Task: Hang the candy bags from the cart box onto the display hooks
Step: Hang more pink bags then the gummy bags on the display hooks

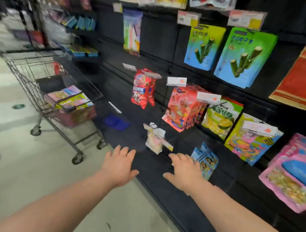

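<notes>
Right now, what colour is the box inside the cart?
Pink. The box shows best in the head view, though it is somewhat blurred.

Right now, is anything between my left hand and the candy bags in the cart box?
Only the wire wall of the cart around the box; the left hand would reach over it to the candy bags.

Even, bright store light washes the pale floor (pixel 22 159) with hardly a shadow, while the black display wall (pixel 173 48) stays dim, the far aisle and cart (pixel 44 86) smear with motion blur, and edges bow outward.
</notes>
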The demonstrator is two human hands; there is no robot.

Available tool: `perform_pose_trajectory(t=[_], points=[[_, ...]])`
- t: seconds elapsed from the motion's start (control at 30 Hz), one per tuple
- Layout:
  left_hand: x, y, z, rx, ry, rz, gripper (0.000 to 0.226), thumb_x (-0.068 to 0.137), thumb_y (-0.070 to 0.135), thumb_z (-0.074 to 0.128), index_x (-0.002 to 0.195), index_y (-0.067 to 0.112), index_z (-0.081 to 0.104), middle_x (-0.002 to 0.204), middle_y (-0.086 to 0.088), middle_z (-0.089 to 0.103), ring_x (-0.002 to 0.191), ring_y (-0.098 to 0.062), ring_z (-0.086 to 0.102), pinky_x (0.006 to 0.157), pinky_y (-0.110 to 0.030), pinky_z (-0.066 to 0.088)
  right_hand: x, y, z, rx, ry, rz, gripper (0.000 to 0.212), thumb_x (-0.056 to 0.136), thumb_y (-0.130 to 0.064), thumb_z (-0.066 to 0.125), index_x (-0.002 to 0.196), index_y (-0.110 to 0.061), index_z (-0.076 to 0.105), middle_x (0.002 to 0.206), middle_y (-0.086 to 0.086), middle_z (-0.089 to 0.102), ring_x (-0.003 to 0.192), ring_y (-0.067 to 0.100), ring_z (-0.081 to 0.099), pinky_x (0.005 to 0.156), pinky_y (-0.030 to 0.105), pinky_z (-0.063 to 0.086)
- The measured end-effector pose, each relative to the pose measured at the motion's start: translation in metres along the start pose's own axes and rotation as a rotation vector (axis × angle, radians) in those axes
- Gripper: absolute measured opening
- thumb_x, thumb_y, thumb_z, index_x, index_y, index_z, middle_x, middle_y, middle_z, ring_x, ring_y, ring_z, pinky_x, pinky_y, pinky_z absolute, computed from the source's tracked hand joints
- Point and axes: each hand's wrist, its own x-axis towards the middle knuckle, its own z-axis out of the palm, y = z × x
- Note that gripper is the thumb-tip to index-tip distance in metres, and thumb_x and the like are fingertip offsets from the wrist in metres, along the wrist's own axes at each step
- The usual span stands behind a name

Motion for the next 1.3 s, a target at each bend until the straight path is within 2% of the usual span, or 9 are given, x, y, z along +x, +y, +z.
perform_pose_trajectory(t=[0.27,0.47,0.63,0.8,0.97,1.3], points=[[0.01,-0.147,-0.011,0.025,0.033,-0.094,0.076,0.09,0.058,0.044,0.151,0.022,0.016,0.155,-0.005,0.024,0.145,-0.028,0.018,0.114,-0.044,0.023,0.069,-0.137,-0.008,0.012,-0.002,-0.121,0.066,0.091,-0.048,0.052,0.147,-0.024,0.025,0.152,0.004,0.03,0.141,0.028,0.023,0.113,0.049,0.023],[0.018,-0.268,-0.021,0.015,0.049,-0.154,0.071,0.091,0.057,0.045,0.149,0.022,0.021,0.151,-0.005,0.029,0.141,-0.027,0.023,0.111,-0.042,0.026,0.128,-0.255,-0.004,0.021,-0.017,-0.208,0.069,0.091,-0.045,0.055,0.149,-0.024,0.023,0.154,0.002,0.026,0.144,0.026,0.018,0.117,0.048,0.018],[0.022,-0.347,-0.027,-0.002,0.017,-0.221,0.072,0.093,0.054,0.043,0.151,0.021,0.017,0.155,-0.006,0.025,0.144,-0.027,0.019,0.113,-0.042,0.023,0.164,-0.331,0.001,-0.032,-0.058,-0.285,0.068,0.091,-0.046,0.052,0.149,-0.025,0.022,0.155,0.002,0.025,0.146,0.027,0.016,0.115,0.049,0.015],[0.042,-0.394,-0.025,-0.037,0.018,-0.271,0.072,0.092,0.058,0.04,0.151,0.023,0.017,0.155,-0.005,0.026,0.144,-0.028,0.02,0.113,-0.043,0.023,0.205,-0.373,0.002,-0.079,-0.101,-0.323,0.064,0.09,-0.044,0.053,0.146,-0.024,0.029,0.152,0.003,0.03,0.144,0.028,0.02,0.113,0.049,0.018],[0.078,-0.431,-0.02,-0.051,0.007,-0.315,0.074,0.091,0.058,0.043,0.151,0.022,0.018,0.154,-0.003,0.026,0.143,-0.026,0.021,0.111,-0.042,0.024,0.265,-0.402,0.004,-0.098,-0.112,-0.365,0.069,0.09,-0.045,0.053,0.148,-0.023,0.025,0.153,0.002,0.028,0.145,0.027,0.018,0.115,0.05,0.015],[0.207,-0.51,-0.05,0.004,0.01,-0.423,0.072,0.092,0.057,0.042,0.15,0.023,0.018,0.154,-0.001,0.027,0.143,-0.026,0.022,0.112,-0.041,0.026,0.428,-0.45,-0.026,-0.034,-0.159,-0.471,0.066,0.089,-0.038,0.053,0.148,-0.023,0.026,0.152,0.004,0.03,0.144,0.027,0.019,0.117,0.051,0.015]])
